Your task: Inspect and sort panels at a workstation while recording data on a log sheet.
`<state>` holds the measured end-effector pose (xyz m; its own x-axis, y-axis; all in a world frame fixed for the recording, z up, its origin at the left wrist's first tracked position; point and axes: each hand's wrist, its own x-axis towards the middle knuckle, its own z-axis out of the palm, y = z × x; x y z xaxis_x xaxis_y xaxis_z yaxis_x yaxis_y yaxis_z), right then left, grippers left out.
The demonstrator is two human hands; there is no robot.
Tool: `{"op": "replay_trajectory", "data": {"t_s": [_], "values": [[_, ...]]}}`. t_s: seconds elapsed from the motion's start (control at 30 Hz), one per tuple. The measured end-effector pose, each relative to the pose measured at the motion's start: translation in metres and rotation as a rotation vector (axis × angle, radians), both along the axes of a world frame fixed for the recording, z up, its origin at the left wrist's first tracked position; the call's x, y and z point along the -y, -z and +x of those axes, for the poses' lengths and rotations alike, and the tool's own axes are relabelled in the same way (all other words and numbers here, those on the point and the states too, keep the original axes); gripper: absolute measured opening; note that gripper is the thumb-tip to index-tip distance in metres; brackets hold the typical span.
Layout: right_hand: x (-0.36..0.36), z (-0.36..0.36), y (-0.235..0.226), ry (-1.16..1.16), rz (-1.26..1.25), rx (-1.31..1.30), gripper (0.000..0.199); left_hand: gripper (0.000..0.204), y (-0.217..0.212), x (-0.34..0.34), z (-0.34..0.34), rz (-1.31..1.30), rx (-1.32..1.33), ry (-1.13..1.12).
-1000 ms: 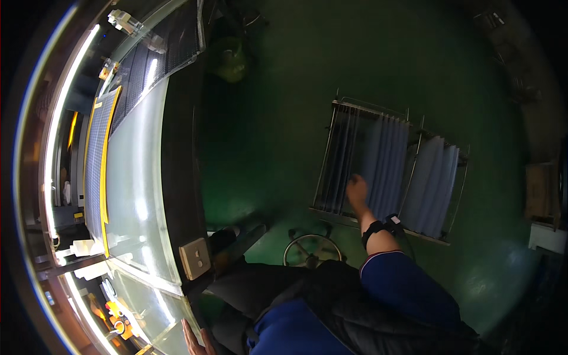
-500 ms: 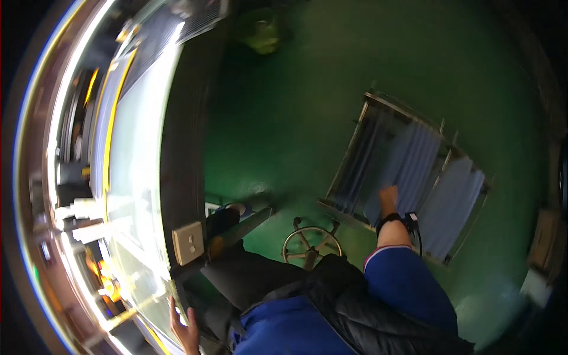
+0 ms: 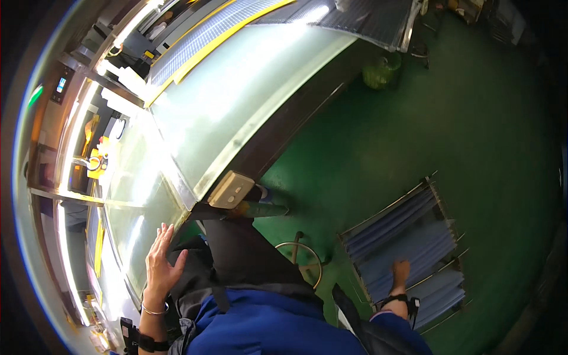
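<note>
My left hand [image 3: 161, 263] is raised beside the near end of the glass-topped, lit bench [image 3: 234, 142]. Its fingers are stretched out and the thumb stands apart, with nothing in the palm. Around that wrist are a bracelet and a black strap with a small device. My right hand [image 3: 400, 272] hangs in front of a metal-framed rack [image 3: 429, 184] that carries blue-grey sheet-like pieces [image 3: 387, 222]. Its fingers point away from me and are too small and shaded to read. Whether it touches the pieces, I cannot tell. A black strap with a device circles that wrist too.
A beige switch box [image 3: 231, 190] with two buttons sits at the bench corner. Close to my legs stands a stool [image 3: 309, 266] with a ring footrest. Grid-patterned panels with yellow edging [image 3: 216, 44] lie across the bench. A green bin [image 3: 380, 72] stands on the green floor.
The view has turned left, so the bench now slants across the upper left. My left hand has come up further into view with fingers spread. My right hand appears lower, still over the rack.
</note>
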<state>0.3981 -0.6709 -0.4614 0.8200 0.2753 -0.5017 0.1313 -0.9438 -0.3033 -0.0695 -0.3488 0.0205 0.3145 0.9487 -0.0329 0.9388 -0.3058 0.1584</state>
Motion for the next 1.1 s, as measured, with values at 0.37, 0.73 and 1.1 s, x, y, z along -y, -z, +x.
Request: {"op": "replay_trajectory", "data": {"t_s": [0.37,0.73,1.1], "values": [[-0.003,-0.009,-0.255,0.116,0.030,0.429,0.031,0.030,-0.018,0.003,-0.035,0.059,0.138,0.054],[-0.174,-0.067,-0.539,0.297,1.389,0.764,0.028,0.031,0.006,-0.011,-0.104,-0.021,0.568,0.181],[-0.430,-0.193,-0.510,-0.340,1.608,-0.568,0.033,0.021,0.012,0.066,-0.169,0.279,0.762,-0.202]]}}
